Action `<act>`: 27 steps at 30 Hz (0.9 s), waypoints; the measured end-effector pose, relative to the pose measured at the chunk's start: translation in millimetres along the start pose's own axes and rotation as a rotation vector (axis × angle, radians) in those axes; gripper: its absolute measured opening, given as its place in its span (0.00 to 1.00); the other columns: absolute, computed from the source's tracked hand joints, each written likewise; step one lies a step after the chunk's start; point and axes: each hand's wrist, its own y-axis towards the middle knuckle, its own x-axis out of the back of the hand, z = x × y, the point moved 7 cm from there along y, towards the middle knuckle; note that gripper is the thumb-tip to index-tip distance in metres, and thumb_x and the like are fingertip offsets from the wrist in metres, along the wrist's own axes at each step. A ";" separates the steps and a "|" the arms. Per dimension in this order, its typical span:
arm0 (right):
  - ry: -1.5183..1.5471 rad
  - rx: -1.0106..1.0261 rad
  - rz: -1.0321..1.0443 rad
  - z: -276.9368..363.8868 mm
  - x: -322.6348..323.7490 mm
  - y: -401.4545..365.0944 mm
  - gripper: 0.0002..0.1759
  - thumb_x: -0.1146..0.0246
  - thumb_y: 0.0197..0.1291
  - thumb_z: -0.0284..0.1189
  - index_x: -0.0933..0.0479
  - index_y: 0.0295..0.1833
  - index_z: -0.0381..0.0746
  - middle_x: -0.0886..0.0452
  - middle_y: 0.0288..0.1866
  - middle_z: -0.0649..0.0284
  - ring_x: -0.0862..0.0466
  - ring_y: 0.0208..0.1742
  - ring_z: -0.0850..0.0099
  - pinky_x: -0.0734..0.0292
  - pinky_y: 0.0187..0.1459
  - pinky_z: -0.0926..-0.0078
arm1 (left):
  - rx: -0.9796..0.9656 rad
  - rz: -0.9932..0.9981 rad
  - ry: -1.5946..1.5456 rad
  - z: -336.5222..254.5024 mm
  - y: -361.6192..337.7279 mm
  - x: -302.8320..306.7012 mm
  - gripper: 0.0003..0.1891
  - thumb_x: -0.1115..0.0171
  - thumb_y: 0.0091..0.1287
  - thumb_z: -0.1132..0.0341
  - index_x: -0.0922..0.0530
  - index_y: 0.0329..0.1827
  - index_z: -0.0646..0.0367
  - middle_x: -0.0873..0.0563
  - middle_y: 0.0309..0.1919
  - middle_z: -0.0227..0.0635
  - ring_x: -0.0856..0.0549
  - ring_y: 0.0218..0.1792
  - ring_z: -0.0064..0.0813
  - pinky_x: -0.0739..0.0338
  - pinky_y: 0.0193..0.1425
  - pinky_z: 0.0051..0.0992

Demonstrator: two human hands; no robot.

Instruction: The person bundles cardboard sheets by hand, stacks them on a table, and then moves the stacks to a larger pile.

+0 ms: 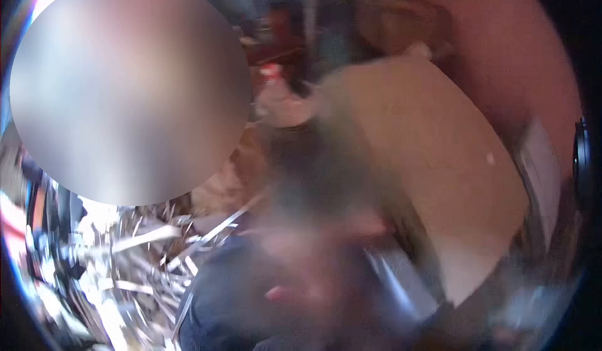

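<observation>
The whole view is smeared by motion. A skin-toned blur, which looks like my hands (298, 250), lies at the lower middle in front of my dark clothing (216, 294). Left and right cannot be told apart in it, and the fingers do not show clearly. Just above the blur is a dark greenish shape (326, 163) with no clear outline; whether a hand holds or touches it cannot be made out. To the right stands a large tan panel (439, 150), close to the dark shape.
Many thin, shiny pale strips (150, 244) lie tangled at the lower left. Behind the dark shape is what looks like a clear bottle with a red cap (271, 72). A reddish wall (501, 43) rises at the upper right. A blurred disc covers the upper left.
</observation>
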 end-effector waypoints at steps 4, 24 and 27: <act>0.059 -0.531 -0.606 -53.0 42.5 -154.9 0.09 0.33 0.67 0.27 0.23 0.34 0.36 0.21 0.27 0.65 0.21 0.29 0.79 0.25 0.33 0.78 | -0.036 -0.027 -0.332 -51.1 -2.2 126.8 0.40 0.21 0.45 0.41 0.18 0.60 0.56 0.14 0.53 0.44 0.16 0.55 0.51 0.20 0.59 0.45; -1.012 -1.212 -0.726 -27.3 119.3 -298.8 0.45 0.17 0.42 0.49 0.24 0.63 0.38 0.21 0.60 0.52 0.23 0.64 0.53 0.31 0.67 0.53 | 0.603 -0.054 -0.600 162.4 -65.3 5.2 0.24 0.53 0.80 0.52 0.20 0.61 0.63 0.14 0.58 0.48 0.17 0.61 0.42 0.26 0.67 0.40; -1.312 -1.220 -0.232 -95.7 75.9 -341.6 0.43 0.22 0.44 0.54 0.25 0.60 0.39 0.22 0.54 0.54 0.23 0.57 0.52 0.30 0.59 0.52 | 0.678 -0.405 -1.120 145.3 -80.5 93.4 0.25 0.55 0.81 0.52 0.20 0.63 0.63 0.15 0.58 0.43 0.20 0.62 0.36 0.29 0.71 0.35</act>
